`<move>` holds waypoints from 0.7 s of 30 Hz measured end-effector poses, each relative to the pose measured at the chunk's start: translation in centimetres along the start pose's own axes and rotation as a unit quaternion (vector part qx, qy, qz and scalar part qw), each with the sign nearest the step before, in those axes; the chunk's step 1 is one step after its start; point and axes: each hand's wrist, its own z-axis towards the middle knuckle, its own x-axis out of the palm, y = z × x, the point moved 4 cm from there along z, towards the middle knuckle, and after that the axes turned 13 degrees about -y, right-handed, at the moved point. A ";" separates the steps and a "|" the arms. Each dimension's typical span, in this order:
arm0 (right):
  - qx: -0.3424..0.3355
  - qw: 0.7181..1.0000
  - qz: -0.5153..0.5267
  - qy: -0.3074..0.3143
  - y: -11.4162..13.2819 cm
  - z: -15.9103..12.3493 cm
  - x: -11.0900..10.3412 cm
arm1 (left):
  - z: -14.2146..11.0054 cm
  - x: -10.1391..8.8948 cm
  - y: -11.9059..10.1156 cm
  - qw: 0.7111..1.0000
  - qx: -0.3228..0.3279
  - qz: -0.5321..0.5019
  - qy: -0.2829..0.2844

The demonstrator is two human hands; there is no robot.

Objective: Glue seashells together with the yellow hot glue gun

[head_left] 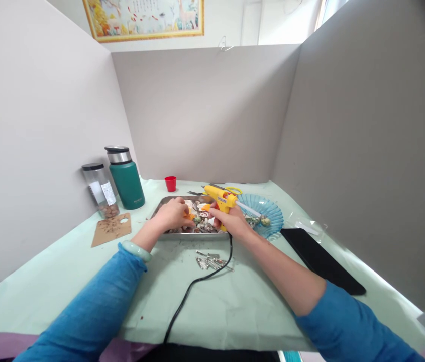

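In the middle of the table, a metal tray holds a crowded mix of shells and small pieces. My left hand reaches over the tray's left half, its fingers and thumb closed about a small orange piece; its exact kind is unclear. My right hand grips a yellow hot glue gun above the tray's right side. The gun's nozzle points away to the left, and a clear glue stick juts from its back. Its black cord runs down to the front edge.
Several small metal pieces lie before the tray. On the left stand a green bottle, a clear jar and a brown card. A red cup, scissors, blue glass plate and black slab surround the tray.
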 end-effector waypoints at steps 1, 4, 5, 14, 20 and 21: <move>-0.002 1.000 -0.002 0.000 0.1 0.0 0.0 | 0.0 0.1 -0.2 1.000 0.004 0.016 0.000; -0.004 1.000 -0.005 0.001 0.2 -0.1 0.1 | 0.1 0.2 -0.4 0.999 0.011 0.045 0.014; -0.003 1.000 -0.005 0.001 0.3 -0.1 0.1 | 0.2 0.1 -0.3 0.999 0.008 0.039 0.023; -0.001 1.000 -0.008 0.000 0.0 0.0 -0.1 | 0.8 0.0 2.5 0.994 -0.074 0.070 -0.024; -0.009 1.000 -0.008 0.001 0.1 0.0 0.0 | 0.6 -1.7 1.5 0.985 -0.051 0.107 -0.127; -0.007 1.000 -0.007 0.002 0.1 0.0 0.0 | 0.6 -1.8 0.8 0.987 -0.010 0.100 -0.127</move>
